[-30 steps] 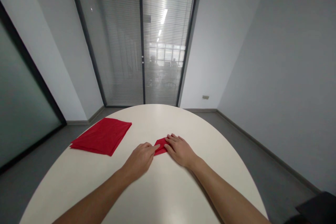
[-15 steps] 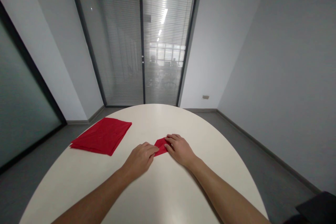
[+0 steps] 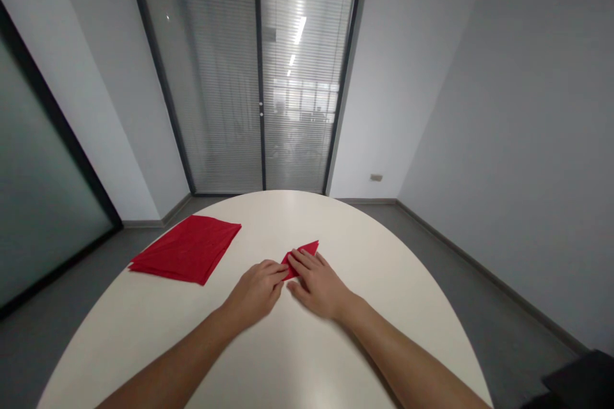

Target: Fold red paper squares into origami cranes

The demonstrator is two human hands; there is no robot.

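A small folded piece of red paper [image 3: 311,246] lies on the white table, its pointed tip showing beyond my right fingers. My left hand [image 3: 256,291] is closed at the paper's left end, with the fingertips on its edge and the thumb tucked below. My right hand [image 3: 320,285] rests palm down with extended fingers across the middle of the paper, covering much of it. The right thumb is spread out near the left fingertips. The folds beneath the hands are hidden.
Flat red sheets [image 3: 189,249] lie in a loose stack at the table's left edge. The round white table [image 3: 288,358] has a curved rim. A dark object [image 3: 580,380] stands at the lower right, off the table. Glass panels with blinds [image 3: 220,77] stand behind.
My right hand has slid left and toward me over the paper, its fingers now flat on the middle. The right tip of the paper has come into sight. My left hand has stayed in place.
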